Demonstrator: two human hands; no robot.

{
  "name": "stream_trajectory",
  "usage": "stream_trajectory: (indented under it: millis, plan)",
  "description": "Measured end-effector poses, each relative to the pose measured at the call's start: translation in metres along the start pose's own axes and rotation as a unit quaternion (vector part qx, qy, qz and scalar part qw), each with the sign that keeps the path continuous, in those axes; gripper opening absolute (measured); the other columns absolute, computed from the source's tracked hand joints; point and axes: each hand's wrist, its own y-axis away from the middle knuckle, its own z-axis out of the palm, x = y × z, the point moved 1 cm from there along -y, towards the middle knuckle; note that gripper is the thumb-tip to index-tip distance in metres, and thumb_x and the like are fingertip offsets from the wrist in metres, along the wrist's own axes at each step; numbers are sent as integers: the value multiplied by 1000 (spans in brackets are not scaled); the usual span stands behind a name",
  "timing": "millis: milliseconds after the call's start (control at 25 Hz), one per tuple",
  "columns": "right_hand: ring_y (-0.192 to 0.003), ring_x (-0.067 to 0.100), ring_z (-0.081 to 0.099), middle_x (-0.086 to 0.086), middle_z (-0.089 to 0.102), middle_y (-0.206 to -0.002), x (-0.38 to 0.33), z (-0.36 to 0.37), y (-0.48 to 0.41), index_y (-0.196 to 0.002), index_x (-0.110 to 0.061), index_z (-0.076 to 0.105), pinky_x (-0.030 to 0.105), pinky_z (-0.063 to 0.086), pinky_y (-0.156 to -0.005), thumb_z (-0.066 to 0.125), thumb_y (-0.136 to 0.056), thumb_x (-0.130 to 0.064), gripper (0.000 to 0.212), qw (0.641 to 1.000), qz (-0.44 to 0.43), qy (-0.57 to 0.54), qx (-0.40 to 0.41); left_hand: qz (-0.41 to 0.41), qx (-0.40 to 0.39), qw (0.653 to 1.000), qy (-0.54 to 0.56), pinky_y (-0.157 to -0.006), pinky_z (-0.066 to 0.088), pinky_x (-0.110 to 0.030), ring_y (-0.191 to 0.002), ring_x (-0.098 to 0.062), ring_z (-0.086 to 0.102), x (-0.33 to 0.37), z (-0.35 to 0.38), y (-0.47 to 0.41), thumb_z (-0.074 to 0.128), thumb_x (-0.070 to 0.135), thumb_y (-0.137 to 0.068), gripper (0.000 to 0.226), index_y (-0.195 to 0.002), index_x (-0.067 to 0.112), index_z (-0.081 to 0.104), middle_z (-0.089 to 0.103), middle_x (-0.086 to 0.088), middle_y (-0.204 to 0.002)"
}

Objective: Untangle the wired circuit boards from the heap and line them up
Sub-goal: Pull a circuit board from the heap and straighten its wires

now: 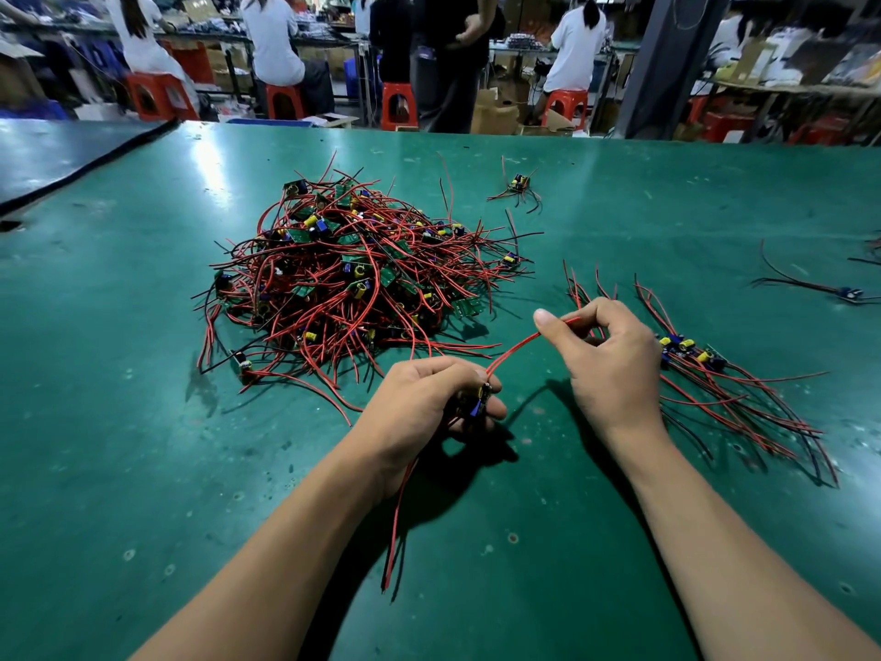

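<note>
A tangled heap of small green circuit boards with red and black wires lies in the middle of the green table. My left hand grips one small circuit board just above the table, in front of the heap. Red wires run from that board up to my right hand, which pinches them between thumb and fingers. More red wires hang below my left hand. To the right of my right hand lies a row of sorted boards, their wires trailing toward me.
A single wired board lies behind the heap, and another wired board lies at the far right. Beyond the table's far edge, several people sit on red stools at workbenches with cardboard boxes.
</note>
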Motion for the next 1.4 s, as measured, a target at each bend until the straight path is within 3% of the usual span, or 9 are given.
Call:
stream_trajectory:
  millis: [160, 280, 560, 640, 840, 1080, 1200, 1320, 1400]
  plan:
    - [-41, 9, 42, -6, 48, -49, -7, 1, 0, -68, -14, 65, 19, 33, -44, 72, -89, -42, 36, 975, 126, -163, -87, 7, 44, 998, 40, -54, 51, -19, -56, -19, 63, -1, -3, -1, 55, 8, -92, 20, -79, 6, 69, 70, -14, -69]
    - [-40, 10, 39, -4, 49, -54, -14, 3, 4, -71, -19, 71, 17, 28, -41, 79, -75, -46, 28, 916, 228, -273, -186, 7, 47, 997, 54, -51, 50, -19, -54, -19, 62, 0, -3, -1, 54, 6, -93, 22, -76, 6, 69, 69, -14, -67]
    - [-63, 15, 62, 9, 71, -85, -25, 17, 29, -106, -7, 73, 29, 46, -62, 79, -80, -37, 41, 813, 283, -317, -399, 7, 8, 998, 60, -50, 53, -23, -53, -20, 64, -3, -1, 1, 57, 5, -93, 23, -76, 10, 72, 70, -16, -71]
    - [-60, 17, 59, 11, 68, -81, -26, 16, 27, -103, -6, 74, 26, 50, -57, 79, -78, -35, 39, 824, 284, -314, -377, 4, 6, 999, 46, -51, 52, -23, -54, -20, 63, -3, -2, 0, 57, 6, -93, 20, -79, 8, 71, 70, -16, -70]
    - [-42, 10, 34, -2, 43, -52, -17, 12, 16, -86, -16, 77, 16, 24, -44, 73, -88, -31, 16, 876, 300, -270, -263, 5, 5, 1000, 5, -49, 48, -19, -53, -18, 61, -3, -1, -1, 57, 4, -91, 20, -77, 5, 71, 69, -16, -68]
    - [-44, 6, 40, -5, 52, -67, -10, 3, -1, -88, -10, 73, 20, 30, -43, 59, -100, -17, 20, 898, 294, -286, -158, 23, 11, 999, -36, -48, 47, -17, -55, -13, 63, -3, 4, 1, 60, 5, -89, 18, -75, 7, 72, 72, -15, -68]
    - [-43, 7, 38, -4, 50, -63, -16, 4, -3, -82, -7, 72, 19, 31, -40, 53, -102, -18, 30, 857, 331, -368, -143, 22, 13, 999, -39, -48, 45, -16, -58, -15, 64, -2, 3, 1, 61, 5, -88, 16, -76, 6, 73, 71, -16, -68]
    - [-40, 8, 34, 1, 46, -65, -22, 0, -6, -63, -6, 69, 19, 30, -37, 51, -100, -20, 43, 744, 427, -496, -133, 19, 6, 999, -39, -48, 45, -16, -59, -15, 64, -2, 3, 2, 62, 5, -88, 18, -74, 8, 73, 72, -16, -68]
    - [-39, 8, 34, 1, 44, -66, -22, -1, -6, -60, -6, 68, 18, 30, -36, 51, -99, -19, 44, 707, 446, -533, -132, 17, 1, 999, -43, -49, 46, -16, -58, -15, 64, -2, 3, 2, 62, 5, -88, 17, -75, 8, 73, 72, -16, -69]
